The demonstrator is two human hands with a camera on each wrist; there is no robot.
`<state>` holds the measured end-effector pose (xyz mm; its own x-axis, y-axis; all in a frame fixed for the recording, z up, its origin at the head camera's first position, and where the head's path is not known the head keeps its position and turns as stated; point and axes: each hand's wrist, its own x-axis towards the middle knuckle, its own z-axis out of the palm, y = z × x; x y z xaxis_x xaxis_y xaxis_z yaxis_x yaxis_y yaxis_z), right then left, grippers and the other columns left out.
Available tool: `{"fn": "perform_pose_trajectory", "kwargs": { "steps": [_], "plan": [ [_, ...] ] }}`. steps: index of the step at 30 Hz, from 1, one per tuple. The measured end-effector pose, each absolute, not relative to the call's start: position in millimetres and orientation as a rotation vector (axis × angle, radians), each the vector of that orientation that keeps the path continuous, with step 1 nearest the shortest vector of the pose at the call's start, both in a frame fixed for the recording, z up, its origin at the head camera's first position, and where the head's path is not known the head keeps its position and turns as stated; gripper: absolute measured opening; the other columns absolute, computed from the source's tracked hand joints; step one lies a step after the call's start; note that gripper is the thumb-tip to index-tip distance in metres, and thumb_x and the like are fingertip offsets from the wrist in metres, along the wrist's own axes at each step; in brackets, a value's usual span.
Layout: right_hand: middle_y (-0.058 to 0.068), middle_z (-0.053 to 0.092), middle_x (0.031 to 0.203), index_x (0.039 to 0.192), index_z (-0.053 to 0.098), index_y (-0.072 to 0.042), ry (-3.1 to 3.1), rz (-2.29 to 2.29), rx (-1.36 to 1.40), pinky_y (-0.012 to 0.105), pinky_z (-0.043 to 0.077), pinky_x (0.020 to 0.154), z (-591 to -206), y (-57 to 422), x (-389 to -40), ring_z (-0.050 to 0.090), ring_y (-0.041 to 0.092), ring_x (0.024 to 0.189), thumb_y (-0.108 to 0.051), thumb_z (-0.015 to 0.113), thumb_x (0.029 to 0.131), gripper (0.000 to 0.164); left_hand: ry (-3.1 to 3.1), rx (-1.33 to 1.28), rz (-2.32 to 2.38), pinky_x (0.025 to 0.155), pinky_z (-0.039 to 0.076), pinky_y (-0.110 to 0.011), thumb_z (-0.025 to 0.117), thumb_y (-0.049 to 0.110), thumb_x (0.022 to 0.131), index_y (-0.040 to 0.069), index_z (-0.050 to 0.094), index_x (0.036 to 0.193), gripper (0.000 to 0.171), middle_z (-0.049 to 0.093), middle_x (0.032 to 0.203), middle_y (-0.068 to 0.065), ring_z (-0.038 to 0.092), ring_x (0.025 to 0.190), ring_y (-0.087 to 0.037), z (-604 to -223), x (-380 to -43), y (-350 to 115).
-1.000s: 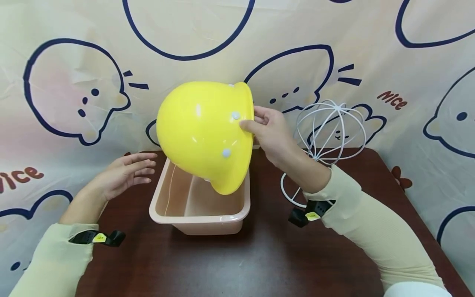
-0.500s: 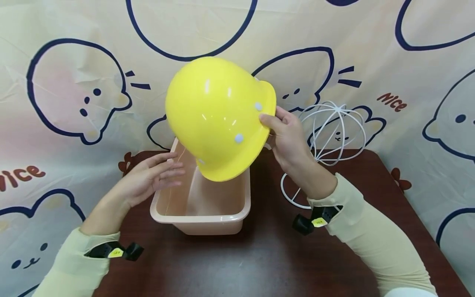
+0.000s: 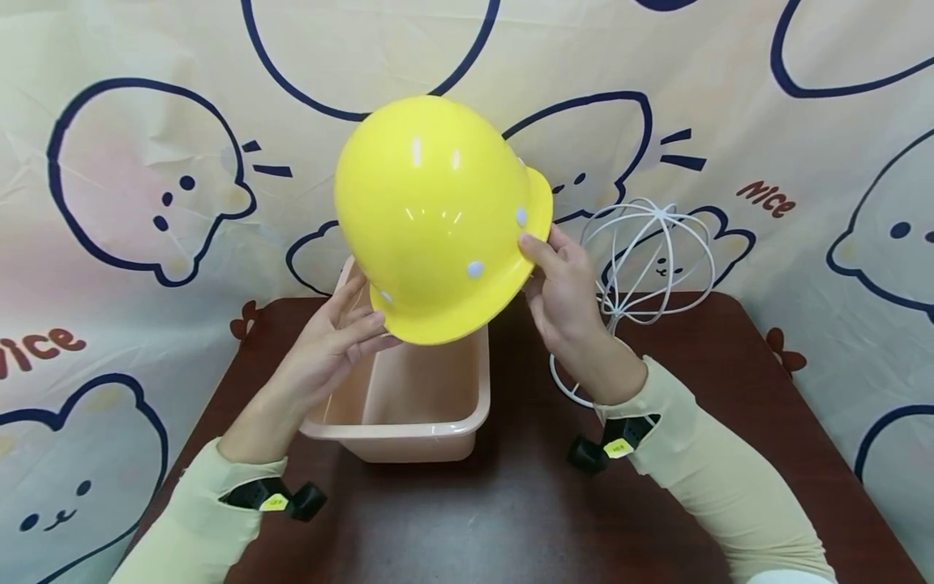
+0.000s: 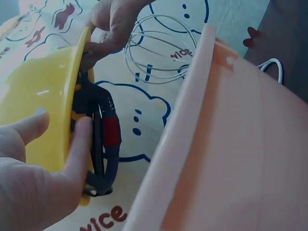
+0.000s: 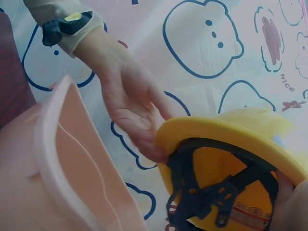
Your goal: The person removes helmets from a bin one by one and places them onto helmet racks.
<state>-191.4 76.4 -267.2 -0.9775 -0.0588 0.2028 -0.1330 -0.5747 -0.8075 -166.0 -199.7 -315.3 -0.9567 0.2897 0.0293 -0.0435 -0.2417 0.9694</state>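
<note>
A yellow hard hat [image 3: 438, 211] is held up above a pale pink plastic tub [image 3: 409, 432], its dome tilted toward the back left. My right hand [image 3: 572, 304] grips the brim on the right, thumb on the outer shell and fingers beneath. On the left side of the brim is my left hand [image 3: 324, 353]; in the left wrist view its thumb lies on the shell and a finger reaches inside the rim. Dark suspension straps [image 5: 207, 187] show inside the hat in the right wrist view.
A white wire stand with a round cage top [image 3: 662, 212] stands at the right rear of the dark brown table [image 3: 525, 503], partly behind my right forearm. A cartoon-printed cloth [image 3: 730, 138] hangs behind the table.
The hard hat has risen and shifted right, turning so its brim faces more downward. My left hand has come in from the left and taken hold of the brim.
</note>
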Motion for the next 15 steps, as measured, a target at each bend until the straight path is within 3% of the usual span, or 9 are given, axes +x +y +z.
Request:
{"fn": "perform_pose_trajectory", "kwargs": {
  "steps": [7, 11, 15],
  "plan": [
    [0.017, 0.050, 0.149, 0.154, 0.038, 0.001, -1.435, 2.770, 0.311, 0.033, 0.052, 0.102, -280, 75, -189, 0.055, 0.026, 0.133, 0.001, 0.047, 0.106, 0.049, 1.864, 0.379, 2.374, 0.095, 0.056, -0.034, 0.063, -0.003, 0.098, 0.022, 0.028, 0.162, 0.077, 0.041, 0.154, -0.010, 0.062, 0.124, -0.019, -319, -167, -191],
    [0.016, 0.054, 0.145, 0.153, 0.039, 0.000, -1.621, 2.694, 0.343, 0.034, 0.053, 0.100, -280, 81, -190, 0.060, 0.023, 0.127, -0.004, 0.048, 0.107, 0.047, 1.938, 0.442, 2.366, 0.092, 0.057, -0.035, 0.063, -0.007, 0.096, 0.023, 0.030, 0.161, 0.079, 0.046, 0.149, -0.012, 0.065, 0.120, -0.021, -315, -167, -190],
    [0.017, 0.057, 0.140, 0.150, 0.040, 0.000, -1.849, 2.536, 0.458, 0.034, 0.055, 0.096, -276, 91, -190, 0.064, 0.023, 0.120, -0.007, 0.052, 0.106, 0.046, 1.996, 0.458, 2.340, 0.088, 0.059, -0.033, 0.065, -0.006, 0.095, 0.017, 0.029, 0.161, 0.079, 0.055, 0.139, -0.015, 0.068, 0.114, -0.020, -303, -169, -191]
  ]
}}
